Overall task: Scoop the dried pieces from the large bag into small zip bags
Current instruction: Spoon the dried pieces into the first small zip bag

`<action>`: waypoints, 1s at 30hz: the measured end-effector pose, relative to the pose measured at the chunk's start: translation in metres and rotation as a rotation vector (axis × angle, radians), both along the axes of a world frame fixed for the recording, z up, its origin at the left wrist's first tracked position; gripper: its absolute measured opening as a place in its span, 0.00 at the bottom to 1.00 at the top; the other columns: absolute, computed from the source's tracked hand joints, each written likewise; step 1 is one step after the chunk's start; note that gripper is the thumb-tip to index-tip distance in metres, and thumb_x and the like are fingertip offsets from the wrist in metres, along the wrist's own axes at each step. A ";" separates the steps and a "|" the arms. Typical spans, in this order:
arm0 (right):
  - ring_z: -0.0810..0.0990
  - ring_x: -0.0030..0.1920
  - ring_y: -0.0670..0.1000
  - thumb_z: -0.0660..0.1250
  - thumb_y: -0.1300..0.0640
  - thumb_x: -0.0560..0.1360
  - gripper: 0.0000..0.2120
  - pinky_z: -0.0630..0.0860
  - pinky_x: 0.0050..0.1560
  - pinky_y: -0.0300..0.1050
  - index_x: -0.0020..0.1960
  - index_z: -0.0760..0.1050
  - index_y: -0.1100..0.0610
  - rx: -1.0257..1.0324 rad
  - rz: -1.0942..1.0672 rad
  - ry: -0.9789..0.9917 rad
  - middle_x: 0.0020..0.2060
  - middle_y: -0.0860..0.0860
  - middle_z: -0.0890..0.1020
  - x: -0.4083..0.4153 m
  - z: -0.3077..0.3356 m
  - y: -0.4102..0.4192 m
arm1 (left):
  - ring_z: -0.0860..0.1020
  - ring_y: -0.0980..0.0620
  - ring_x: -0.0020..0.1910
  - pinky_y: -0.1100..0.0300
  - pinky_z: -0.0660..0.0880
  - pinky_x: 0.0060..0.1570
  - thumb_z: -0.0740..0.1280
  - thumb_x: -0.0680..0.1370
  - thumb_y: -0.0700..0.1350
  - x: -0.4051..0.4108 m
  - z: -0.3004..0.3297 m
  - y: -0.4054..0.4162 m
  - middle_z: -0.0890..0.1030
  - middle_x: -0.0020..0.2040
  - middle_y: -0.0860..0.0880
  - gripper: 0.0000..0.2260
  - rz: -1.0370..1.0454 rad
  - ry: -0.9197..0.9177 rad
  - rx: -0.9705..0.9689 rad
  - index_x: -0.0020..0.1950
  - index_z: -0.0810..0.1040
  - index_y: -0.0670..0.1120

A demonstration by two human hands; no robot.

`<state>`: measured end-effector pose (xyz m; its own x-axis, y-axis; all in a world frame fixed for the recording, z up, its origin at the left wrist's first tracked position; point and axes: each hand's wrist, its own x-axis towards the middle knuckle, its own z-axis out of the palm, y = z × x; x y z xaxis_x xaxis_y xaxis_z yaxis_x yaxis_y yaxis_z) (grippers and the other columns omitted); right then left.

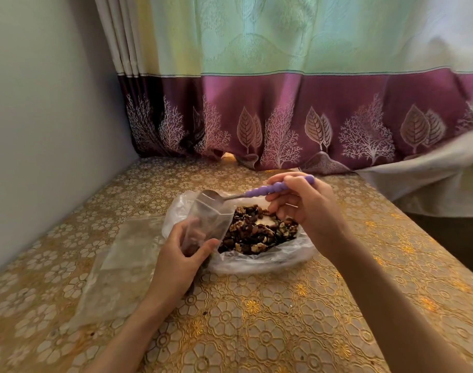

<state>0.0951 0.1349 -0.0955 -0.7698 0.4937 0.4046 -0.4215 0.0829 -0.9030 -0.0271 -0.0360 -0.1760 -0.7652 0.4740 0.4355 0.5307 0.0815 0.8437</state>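
A: Dried pieces (259, 232) fill the large bag (270, 258), which lies open on your patterned table (283, 319), right?

B: Yes, dark bits mixed with pale nut pieces. Your left hand (180, 261) grips a small zip bag (211, 219), upright, mouth open, just beside the heap.

A: And your right hand (305, 203)?

B: It pinches the purple handle of a spoon (246, 193), its bowl at the small bag's mouth. More clear bags (117, 267) lie flat to your left.
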 end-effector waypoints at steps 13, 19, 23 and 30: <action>0.76 0.26 0.44 0.61 0.57 0.79 0.14 0.72 0.26 0.35 0.36 0.76 0.57 0.149 -0.556 -0.096 0.28 0.49 0.83 0.005 -0.027 0.047 | 0.77 0.66 0.45 0.79 0.68 0.41 0.68 0.65 0.57 -0.002 -0.002 0.000 0.80 0.44 0.53 0.18 -0.006 0.017 -0.017 0.54 0.70 0.61; 0.75 0.24 0.40 0.60 0.57 0.80 0.17 0.70 0.27 0.31 0.33 0.75 0.53 0.280 -0.629 -0.143 0.24 0.40 0.80 0.006 -0.030 0.055 | 0.77 0.66 0.45 0.78 0.68 0.41 0.67 0.65 0.57 -0.003 -0.002 0.000 0.80 0.44 0.53 0.20 -0.001 0.028 -0.015 0.55 0.70 0.59; 0.74 0.26 0.44 0.59 0.58 0.80 0.17 0.69 0.28 0.33 0.33 0.75 0.54 0.252 -0.602 -0.159 0.23 0.44 0.79 0.006 -0.031 0.056 | 0.76 0.68 0.45 0.80 0.67 0.41 0.67 0.65 0.57 -0.003 -0.003 0.001 0.80 0.44 0.53 0.22 0.003 0.033 -0.017 0.58 0.71 0.55; 0.73 0.24 0.42 0.57 0.59 0.81 0.17 0.69 0.24 0.32 0.36 0.75 0.61 0.107 -0.462 -0.219 0.23 0.46 0.80 0.005 -0.036 0.054 | 0.76 0.68 0.46 0.79 0.67 0.41 0.67 0.65 0.57 -0.003 -0.003 0.000 0.80 0.43 0.53 0.23 0.001 0.028 -0.024 0.58 0.71 0.55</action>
<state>0.1003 0.1890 -0.1311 -0.5537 0.7664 0.3256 -0.1217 0.3124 -0.9421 -0.0304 -0.0359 -0.1789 -0.7538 0.4835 0.4450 0.5536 0.1022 0.8265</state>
